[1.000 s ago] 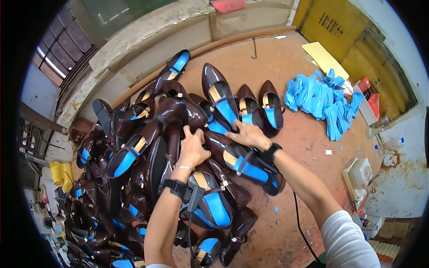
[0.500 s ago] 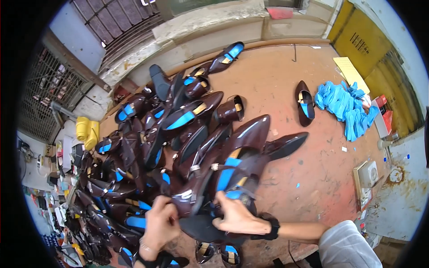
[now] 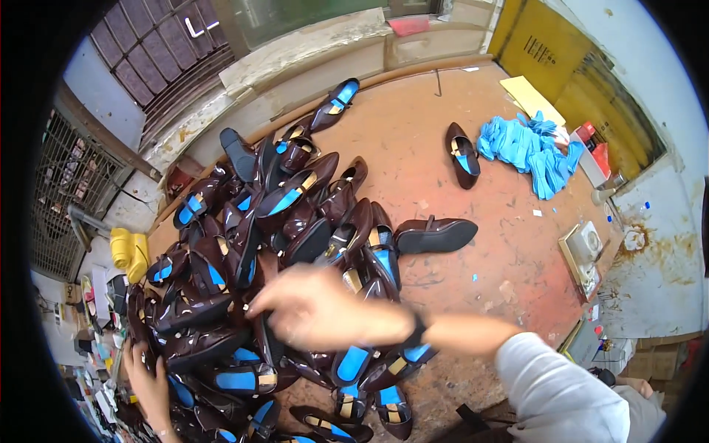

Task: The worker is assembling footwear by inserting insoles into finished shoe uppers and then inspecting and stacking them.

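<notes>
A large heap of glossy dark-maroon pointed shoes (image 3: 199,314) with straps and blue and tan insoles covers the left of the table. My left hand (image 3: 150,387) is at the heap's left edge, fingers stretched up and apart against the shoes there; I see nothing gripped in it. My right hand (image 3: 317,308) reaches leftward across the middle of the heap, smeared by motion. Its fingertips are close to a dark shoe (image 3: 267,340), and whether they touch it cannot be made out. One shoe (image 3: 437,236) lies on its side, black sole showing, right of the heap.
On the brown tabletop (image 3: 413,118), a single shoe (image 3: 463,156) stands beside a pile of light-blue pieces (image 3: 528,148). Behind these are a yellow sheet (image 3: 532,100) and a white box (image 3: 591,162). A yellow object (image 3: 129,253) stands beyond the heap's left side.
Both hands have left the shoes at the front middle of the heap. My left hand moved to the left edge, and my right hand moved left and farther in. The view has shifted.
</notes>
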Demonstrator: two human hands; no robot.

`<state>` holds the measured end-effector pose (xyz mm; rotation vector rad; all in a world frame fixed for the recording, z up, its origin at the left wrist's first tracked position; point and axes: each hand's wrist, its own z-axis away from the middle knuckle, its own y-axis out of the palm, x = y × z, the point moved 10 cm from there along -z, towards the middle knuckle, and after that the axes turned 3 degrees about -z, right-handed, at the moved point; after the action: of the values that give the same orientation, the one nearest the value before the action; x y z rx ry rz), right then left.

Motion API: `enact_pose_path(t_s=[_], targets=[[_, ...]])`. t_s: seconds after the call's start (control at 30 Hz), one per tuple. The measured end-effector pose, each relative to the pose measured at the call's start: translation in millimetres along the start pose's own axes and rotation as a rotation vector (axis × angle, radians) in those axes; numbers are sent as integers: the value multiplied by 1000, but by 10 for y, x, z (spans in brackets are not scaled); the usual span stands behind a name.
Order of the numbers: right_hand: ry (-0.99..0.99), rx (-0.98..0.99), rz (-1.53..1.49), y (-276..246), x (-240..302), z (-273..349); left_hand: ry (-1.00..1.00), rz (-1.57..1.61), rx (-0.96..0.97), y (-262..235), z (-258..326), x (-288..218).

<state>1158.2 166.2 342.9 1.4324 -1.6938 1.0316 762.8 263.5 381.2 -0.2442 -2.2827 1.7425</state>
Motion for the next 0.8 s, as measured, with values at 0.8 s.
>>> enact_pose_path(t_s=[0.8], targets=[[313,100,924,-1620,-3690,-121,50,639,868,3470,-2748,-3002]])
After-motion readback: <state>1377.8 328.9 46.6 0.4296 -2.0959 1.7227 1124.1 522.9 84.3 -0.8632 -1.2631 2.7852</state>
